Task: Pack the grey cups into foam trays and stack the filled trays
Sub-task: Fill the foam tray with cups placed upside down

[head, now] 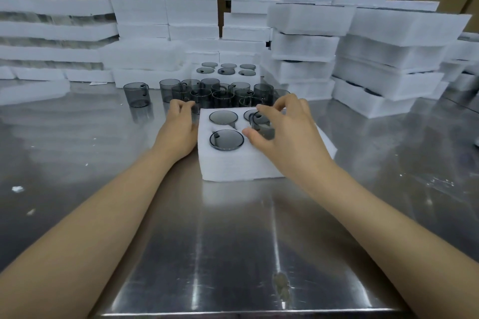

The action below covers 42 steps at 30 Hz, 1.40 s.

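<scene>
1. Cup [261, 125] hangs pinched in my right hand [285, 134], aimed at a free pocket of the foam tray [233, 166].
2. Left hand [178, 127] steadies the tray's left edge; I cannot tell whether its fingers grip anything.

Right hand [287, 132] holds a grey cup [263, 128] over the foam tray [233, 163].

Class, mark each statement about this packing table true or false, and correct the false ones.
1. The right hand holds a grey cup over the near tray. True.
2. The left hand lies at that tray's right side. False: it lies at its left side.
3. Loose cups stand on the table behind the near tray. True.
4. The far tray behind the loose cups is empty. False: six cups sit in it.
</scene>
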{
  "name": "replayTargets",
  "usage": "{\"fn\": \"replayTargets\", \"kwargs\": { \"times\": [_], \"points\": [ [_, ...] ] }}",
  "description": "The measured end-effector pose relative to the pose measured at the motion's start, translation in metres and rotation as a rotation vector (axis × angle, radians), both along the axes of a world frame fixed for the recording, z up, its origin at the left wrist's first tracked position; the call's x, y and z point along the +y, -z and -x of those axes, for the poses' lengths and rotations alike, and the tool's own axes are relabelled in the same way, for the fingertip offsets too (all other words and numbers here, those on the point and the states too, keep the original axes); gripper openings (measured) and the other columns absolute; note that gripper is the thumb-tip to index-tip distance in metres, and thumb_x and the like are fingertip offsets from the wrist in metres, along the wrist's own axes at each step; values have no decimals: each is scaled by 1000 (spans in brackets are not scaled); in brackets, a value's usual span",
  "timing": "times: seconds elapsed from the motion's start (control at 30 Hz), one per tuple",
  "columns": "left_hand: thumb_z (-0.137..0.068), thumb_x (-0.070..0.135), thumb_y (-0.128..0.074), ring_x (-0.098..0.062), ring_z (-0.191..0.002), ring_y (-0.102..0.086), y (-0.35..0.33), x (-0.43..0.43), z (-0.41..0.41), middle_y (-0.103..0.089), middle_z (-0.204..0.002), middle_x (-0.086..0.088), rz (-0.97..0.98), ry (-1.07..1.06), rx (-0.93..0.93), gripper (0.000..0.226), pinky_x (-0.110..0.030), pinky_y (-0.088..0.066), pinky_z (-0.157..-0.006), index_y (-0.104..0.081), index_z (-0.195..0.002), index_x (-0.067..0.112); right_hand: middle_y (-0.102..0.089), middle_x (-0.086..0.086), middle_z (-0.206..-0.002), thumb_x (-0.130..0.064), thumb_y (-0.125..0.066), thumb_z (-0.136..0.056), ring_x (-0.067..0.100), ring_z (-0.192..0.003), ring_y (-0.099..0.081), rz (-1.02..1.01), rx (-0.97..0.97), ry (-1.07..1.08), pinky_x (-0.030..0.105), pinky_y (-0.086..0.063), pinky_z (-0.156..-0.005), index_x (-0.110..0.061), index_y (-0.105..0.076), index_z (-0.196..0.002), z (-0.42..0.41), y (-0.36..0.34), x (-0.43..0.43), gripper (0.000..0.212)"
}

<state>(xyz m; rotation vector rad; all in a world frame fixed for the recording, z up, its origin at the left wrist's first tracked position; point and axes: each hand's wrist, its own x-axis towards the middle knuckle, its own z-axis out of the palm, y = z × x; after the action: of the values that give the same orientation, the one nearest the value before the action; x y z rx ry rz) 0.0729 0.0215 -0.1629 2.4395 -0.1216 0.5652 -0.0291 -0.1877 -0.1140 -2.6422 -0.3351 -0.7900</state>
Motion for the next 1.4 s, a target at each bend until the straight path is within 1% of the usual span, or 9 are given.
{"fn": "replayTargets", "kwargs": {
  "times": [0.13, 0.3, 0.47, 0.63, 0.83, 1.0, 1.13, 1.27, 1.4],
  "points": [
    [-90, 8, -49, -36, -127, -31, 6, 14, -11, -31, -136, -20, -95, -228, 62, 50, -44, -33, -101, -36, -138, 0, -44, 7, -120, -50, -51, -92, 26, -113, -38, 100, 66, 24, 33, -43, -85, -15, -52, -127, 4, 3, 3, 49],
    [-92, 22, -51, -35, -140, -14, 3, 23, -30, -17, -150, -21, -131, -414, 152, 53, -48, -22, -109, -33, -136, 0, -47, -2, -134, -60, -32, -91, 24, -122, -38, 225, 135, 11, 36, -32, -99, -18, -42, -135, 9, -1, 0, 61],
    [-93, 24, -52, -42, -145, 3, 7, 44, -67, 5, -158, -25, -27, -569, 183, 77, -53, -15, -112, -5, -153, 11, -44, -9, -140, -72, -20, -81, 17, -128, -36, 311, 173, -7, 32, -26, -103, -22, -36, -140, 13, -7, 0, 79],
    [-93, 19, -53, -48, -143, 7, 8, 55, -100, 19, -157, -23, -14, -666, 166, 85, -59, -22, -108, 7, -153, 27, -19, -6, -159, -79, -16, -73, 13, -142, -19, 331, 233, -55, 30, -15, -112, -22, -17, -151, 12, -8, -2, 97],
    [-91, 14, -55, -48, -144, 6, 9, 57, -118, 20, -158, -18, -53, -728, 225, 81, -62, -19, -110, -4, -153, 24, -2, 5, -162, -79, -30, -79, 16, -148, -1, 480, 367, -99, 36, 0, -121, -10, -7, -153, 5, 1, -4, 104],
    [-89, 8, -55, -46, -144, 5, 6, 54, -113, 16, -159, -17, 27, -727, 168, 67, -61, -17, -111, -21, -147, 14, -2, 7, -162, -80, -34, -80, 16, -149, -1, 504, 322, -90, 35, 1, -121, -8, -3, -153, 0, 6, -1, 107],
    [-93, 2, -45, -43, -145, -4, 3, 48, -96, 7, -158, -24, 134, -689, 41, 49, -52, -23, -110, -26, -138, -3, -6, 7, -162, -82, -32, -77, 16, -149, -3, 505, 280, -95, 36, 2, -121, -7, -7, -153, -2, 7, -4, 109],
    [-96, 6, -46, -43, -131, -35, 2, 38, -67, -16, -152, -30, 134, -595, -18, 46, -48, -28, -107, -28, -136, -8, -24, 11, -157, -81, -35, -76, 19, -146, -14, 469, 260, -149, 34, 1, -120, -3, -23, -149, -4, 6, -5, 108],
    [-90, 10, -60, -39, -114, -46, 3, 30, -32, -44, -128, -23, 282, -378, -199, 36, -42, -35, -99, -43, -119, -3, -62, 9, -107, -75, -22, -81, 22, -118, -47, 93, 236, -231, 30, -29, -105, -7, -65, -104, -7, 2, -10, 84]
  ]
}}
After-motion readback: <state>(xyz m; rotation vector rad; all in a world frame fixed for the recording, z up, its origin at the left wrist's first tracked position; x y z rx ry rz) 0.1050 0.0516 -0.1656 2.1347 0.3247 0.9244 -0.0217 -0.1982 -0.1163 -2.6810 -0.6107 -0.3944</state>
